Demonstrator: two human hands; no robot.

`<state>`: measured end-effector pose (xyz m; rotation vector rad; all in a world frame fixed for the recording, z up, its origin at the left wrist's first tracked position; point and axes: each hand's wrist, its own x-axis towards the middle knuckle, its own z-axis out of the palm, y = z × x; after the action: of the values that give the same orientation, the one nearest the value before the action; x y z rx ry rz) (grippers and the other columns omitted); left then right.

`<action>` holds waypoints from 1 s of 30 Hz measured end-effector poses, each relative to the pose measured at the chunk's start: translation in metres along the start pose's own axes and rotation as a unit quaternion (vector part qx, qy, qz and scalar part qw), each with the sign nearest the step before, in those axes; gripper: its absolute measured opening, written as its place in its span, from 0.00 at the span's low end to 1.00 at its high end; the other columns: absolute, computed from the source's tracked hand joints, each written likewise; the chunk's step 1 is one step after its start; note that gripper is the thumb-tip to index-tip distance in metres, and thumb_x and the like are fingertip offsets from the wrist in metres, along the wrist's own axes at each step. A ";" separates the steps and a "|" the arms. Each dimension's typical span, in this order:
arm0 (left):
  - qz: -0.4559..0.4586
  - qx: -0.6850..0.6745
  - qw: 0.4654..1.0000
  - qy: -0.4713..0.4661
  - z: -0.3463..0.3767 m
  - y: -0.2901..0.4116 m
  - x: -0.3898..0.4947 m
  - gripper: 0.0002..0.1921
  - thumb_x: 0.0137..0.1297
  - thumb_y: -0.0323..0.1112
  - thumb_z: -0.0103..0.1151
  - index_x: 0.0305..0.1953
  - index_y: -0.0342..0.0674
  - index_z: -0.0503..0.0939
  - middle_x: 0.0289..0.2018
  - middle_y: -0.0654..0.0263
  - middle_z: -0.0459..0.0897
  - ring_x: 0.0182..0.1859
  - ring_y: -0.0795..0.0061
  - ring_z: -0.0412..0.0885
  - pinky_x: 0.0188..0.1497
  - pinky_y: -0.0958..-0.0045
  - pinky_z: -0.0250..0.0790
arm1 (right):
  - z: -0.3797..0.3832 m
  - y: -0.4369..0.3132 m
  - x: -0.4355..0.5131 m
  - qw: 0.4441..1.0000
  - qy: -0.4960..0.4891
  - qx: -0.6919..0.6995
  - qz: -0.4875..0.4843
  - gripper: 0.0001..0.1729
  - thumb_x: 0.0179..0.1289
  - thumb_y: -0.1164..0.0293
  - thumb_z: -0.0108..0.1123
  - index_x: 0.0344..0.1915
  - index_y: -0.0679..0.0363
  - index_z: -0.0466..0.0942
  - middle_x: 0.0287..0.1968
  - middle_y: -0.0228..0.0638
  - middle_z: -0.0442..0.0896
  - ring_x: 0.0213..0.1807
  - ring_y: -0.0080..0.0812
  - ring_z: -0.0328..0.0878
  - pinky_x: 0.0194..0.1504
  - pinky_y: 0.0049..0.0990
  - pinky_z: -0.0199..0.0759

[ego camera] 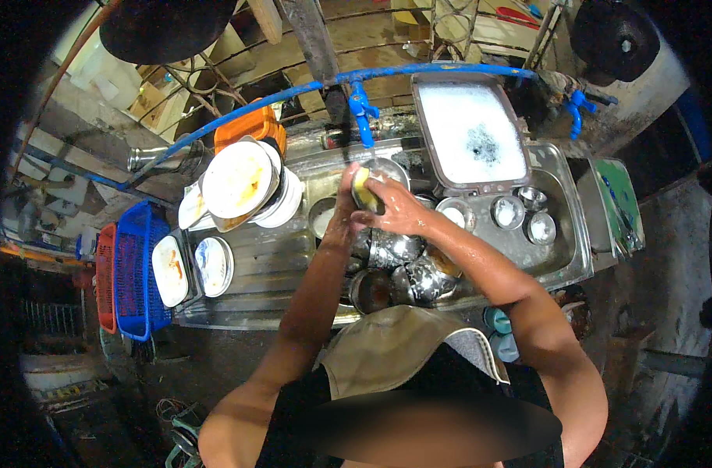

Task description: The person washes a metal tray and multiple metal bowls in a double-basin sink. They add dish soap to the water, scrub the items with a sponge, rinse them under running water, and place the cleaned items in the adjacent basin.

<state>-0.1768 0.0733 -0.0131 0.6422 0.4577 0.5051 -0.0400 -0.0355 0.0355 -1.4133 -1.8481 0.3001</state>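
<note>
Over the sink, below the blue plastic tap (363,117), both hands meet around a small metal bowl (366,202). My left hand (345,196) grips the bowl's left side. My right hand (395,202) presses a yellow sponge (361,177) against it. Wet suds show on the right hand and wrist. Beneath the hands, metal bowls (397,248) and pots (370,291) are heaped in the basin. More small metal bowls (508,212) with white suds stand in the basin at the right. A rectangular tub (467,134) full of foamy water rests at the back of the sink.
Stacked soiled plates (239,179) and an orange basket (250,126) stand at the left back. Other plates (213,267) lie on the steel drainboard (262,263), beside a blue plastic basket (139,269). A blue pipe (262,102) crosses behind. At the right is a green board (616,205).
</note>
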 end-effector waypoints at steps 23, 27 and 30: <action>0.015 0.013 1.000 -0.017 0.001 0.001 0.006 0.31 0.76 0.65 0.50 0.61 0.45 0.77 0.53 0.60 0.85 0.53 0.63 0.86 0.61 0.57 0.78 | 0.034 0.011 0.008 0.991 0.041 -0.104 0.068 0.42 0.55 0.54 0.71 0.62 0.68 0.69 0.67 0.61 0.68 0.70 0.65 0.61 0.70 0.57 0.53; -0.019 -0.060 0.998 0.019 -0.010 -0.009 0.010 0.31 0.72 0.67 0.56 0.56 0.43 0.80 0.50 0.61 0.87 0.52 0.63 0.86 0.59 0.58 0.78 | 0.056 0.008 0.010 0.932 0.027 0.284 0.221 0.24 0.54 0.66 0.70 0.47 0.68 0.77 0.41 0.46 0.82 0.48 0.38 0.80 0.52 0.37 0.73; -0.079 -0.095 0.992 0.011 -0.020 -0.018 0.003 0.30 0.71 0.66 0.58 0.53 0.43 0.82 0.47 0.61 0.88 0.49 0.62 0.86 0.58 0.56 0.78 | 0.049 0.008 0.004 0.915 -0.030 0.350 0.197 0.17 0.54 0.70 0.68 0.41 0.67 0.76 0.33 0.40 0.81 0.37 0.35 0.78 0.41 0.34 0.74</action>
<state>-0.1801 0.0716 -0.0402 0.4131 0.4701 0.3992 -0.0683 -0.0163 -0.0008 -1.2364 -1.2700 1.0983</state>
